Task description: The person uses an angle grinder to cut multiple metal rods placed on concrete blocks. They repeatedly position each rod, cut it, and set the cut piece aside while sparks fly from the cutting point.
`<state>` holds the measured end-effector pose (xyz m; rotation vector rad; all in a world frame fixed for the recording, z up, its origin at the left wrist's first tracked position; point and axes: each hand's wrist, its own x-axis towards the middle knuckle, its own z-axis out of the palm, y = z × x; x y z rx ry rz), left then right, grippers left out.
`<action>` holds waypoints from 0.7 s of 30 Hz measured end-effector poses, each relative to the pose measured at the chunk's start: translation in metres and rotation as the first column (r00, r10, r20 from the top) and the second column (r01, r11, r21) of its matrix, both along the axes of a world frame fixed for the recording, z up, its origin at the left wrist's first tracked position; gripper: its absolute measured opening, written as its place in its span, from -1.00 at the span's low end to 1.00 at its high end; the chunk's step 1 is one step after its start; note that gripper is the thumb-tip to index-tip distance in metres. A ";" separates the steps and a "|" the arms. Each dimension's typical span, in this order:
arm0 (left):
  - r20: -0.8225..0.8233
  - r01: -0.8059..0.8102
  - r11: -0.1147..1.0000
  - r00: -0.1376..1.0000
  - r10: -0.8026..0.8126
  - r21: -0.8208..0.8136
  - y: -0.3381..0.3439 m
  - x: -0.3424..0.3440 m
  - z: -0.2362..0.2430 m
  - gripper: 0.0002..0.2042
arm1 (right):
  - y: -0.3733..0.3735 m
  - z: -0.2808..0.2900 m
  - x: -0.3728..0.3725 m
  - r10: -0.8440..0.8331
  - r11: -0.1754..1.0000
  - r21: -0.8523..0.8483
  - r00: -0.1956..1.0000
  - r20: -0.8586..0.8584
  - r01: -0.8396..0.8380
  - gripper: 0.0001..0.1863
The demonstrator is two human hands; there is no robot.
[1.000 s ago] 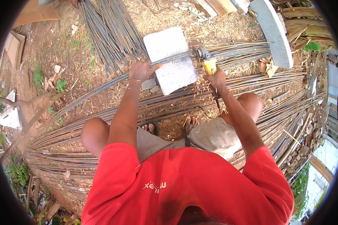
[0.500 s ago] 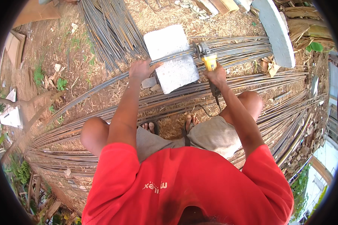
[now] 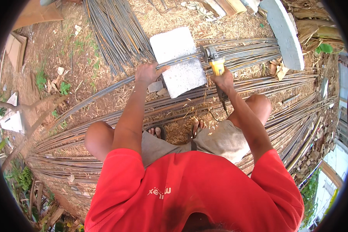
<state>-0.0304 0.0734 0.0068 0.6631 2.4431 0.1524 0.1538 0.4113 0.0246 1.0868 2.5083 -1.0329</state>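
Note:
My left hand [image 3: 146, 73] is closed round a small bunch of long steel rebars [image 3: 100, 92], pressing them down at the left side of a pale concrete block [image 3: 185, 79]. The bars cross the middle of the block and run past its right edge. In my right hand [image 3: 223, 80] is a yellow and black angle grinder [image 3: 217, 66], gripped by its body. Its disc meets the bars just beyond the block's right edge. Sparks [image 3: 197, 110] fly down toward my feet and right knee.
A bundle of cut rebars [image 3: 112, 31] lies at the far left. Long rebars [image 3: 174, 101] stretch across the ground between block and feet, with more at right. A grey slab [image 3: 284, 34] stands at the far right. The grinder's cord hangs near my right foot.
Sparks now spray from the grinder's disc toward my feet; none showed before. Both hands hold nearly the same place, and the view has shifted slightly.

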 end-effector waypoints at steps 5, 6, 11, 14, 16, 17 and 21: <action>0.040 -0.016 0.999 0.999 0.018 -0.030 0.002 -0.001 0.000 0.01 | 0.000 0.005 0.004 0.003 1.000 -0.005 1.000 0.028 -0.003 -0.26; 0.028 -0.014 0.999 0.999 0.015 -0.033 0.002 -0.002 0.000 0.01 | -0.001 0.007 0.003 0.005 1.000 0.002 1.000 0.030 -0.005 -0.26; -0.034 0.019 1.000 0.999 -0.019 0.011 -0.001 0.001 -0.006 0.04 | -0.001 0.011 0.009 0.000 1.000 0.000 0.999 0.037 0.000 -0.25; -0.020 -0.001 1.000 1.000 0.001 -0.001 0.001 0.002 -0.008 0.04 | 0.004 0.005 0.014 0.028 0.999 0.030 0.996 0.082 -0.031 -0.22; -0.005 0.000 1.000 1.000 -0.001 -0.026 0.001 0.000 -0.009 0.04 | 0.007 0.000 0.016 0.057 0.994 0.082 0.987 0.148 -0.070 -0.21; 0.009 -0.003 0.999 1.000 0.004 -0.044 0.001 -0.001 -0.009 0.03 | 0.009 -0.003 0.016 0.059 0.989 0.124 0.979 0.197 -0.085 -0.21; -0.038 0.023 1.000 0.999 -0.023 0.005 -0.005 0.002 -0.014 0.01 | 0.005 -0.004 0.018 0.047 0.995 0.083 0.995 0.083 -0.054 -0.21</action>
